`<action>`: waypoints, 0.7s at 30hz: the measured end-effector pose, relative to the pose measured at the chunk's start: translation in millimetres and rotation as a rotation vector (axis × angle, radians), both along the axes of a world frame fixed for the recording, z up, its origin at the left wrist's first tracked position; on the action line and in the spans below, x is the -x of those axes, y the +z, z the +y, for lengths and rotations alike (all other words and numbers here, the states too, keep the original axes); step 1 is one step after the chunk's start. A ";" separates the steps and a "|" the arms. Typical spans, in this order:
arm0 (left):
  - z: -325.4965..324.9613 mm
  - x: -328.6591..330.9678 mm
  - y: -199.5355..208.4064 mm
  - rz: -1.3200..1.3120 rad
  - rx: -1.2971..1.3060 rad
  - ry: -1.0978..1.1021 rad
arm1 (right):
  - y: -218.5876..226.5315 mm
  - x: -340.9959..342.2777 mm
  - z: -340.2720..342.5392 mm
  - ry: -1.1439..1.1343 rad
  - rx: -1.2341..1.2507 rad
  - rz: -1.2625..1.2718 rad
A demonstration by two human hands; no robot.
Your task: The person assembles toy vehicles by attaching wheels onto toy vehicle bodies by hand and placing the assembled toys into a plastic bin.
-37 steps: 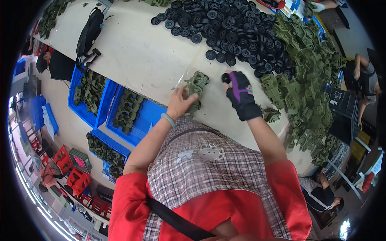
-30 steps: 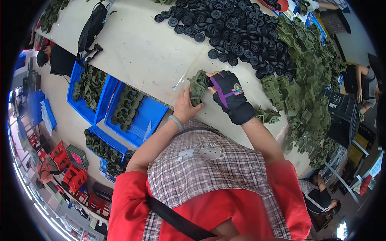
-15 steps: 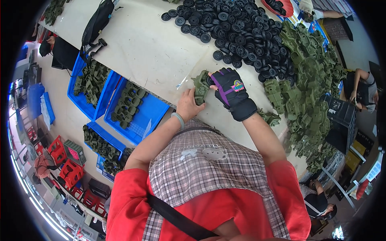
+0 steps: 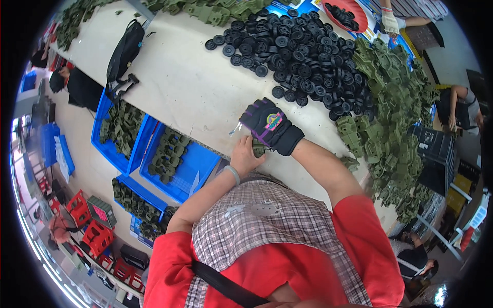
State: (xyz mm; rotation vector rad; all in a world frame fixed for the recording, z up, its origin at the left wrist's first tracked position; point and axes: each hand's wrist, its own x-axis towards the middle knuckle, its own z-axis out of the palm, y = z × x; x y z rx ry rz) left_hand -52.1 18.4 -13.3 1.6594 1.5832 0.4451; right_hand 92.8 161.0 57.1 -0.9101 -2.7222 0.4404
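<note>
My bare left hand [image 4: 246, 155], a pale bangle at its wrist, grips the near end of an olive-green plastic toy vehicle body [image 4: 259, 149] at the table's near edge. Over the far part of that body lies my right hand [image 4: 270, 126], in a black and purple glove with bare fingertips. Its fingers curl down around the piece, and most of the toy is hidden beneath the glove. Beyond my hands spreads a big heap of black toy wheels [image 4: 303, 59].
Green toy parts [image 4: 390, 102] are piled along the right. Blue crates [image 4: 203, 177] with green pieces stand left, below the pale table [image 4: 190, 72]. A black bag [image 4: 123, 51] lies at the far left. A red dish [image 4: 354, 23] holds wheels; a co-worker's gloved hand [image 4: 389, 23] is nearby.
My right hand has moved left and closer to me, from beside the toy body to over it. The toy body has come nearer to my apron. My head view has shifted slightly.
</note>
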 end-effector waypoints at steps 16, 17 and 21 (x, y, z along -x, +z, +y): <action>1.8 5.4 -6.2 0.014 0.032 -0.070 | -0.5 1.6 4.9 -0.117 0.027 0.081; 0.6 5.4 -7.9 0.024 0.029 -0.065 | -6.1 4.4 3.8 -0.254 0.107 0.063; 4.4 1.0 -8.4 0.023 -0.027 -0.064 | -30.8 8.5 3.4 -0.789 0.150 0.146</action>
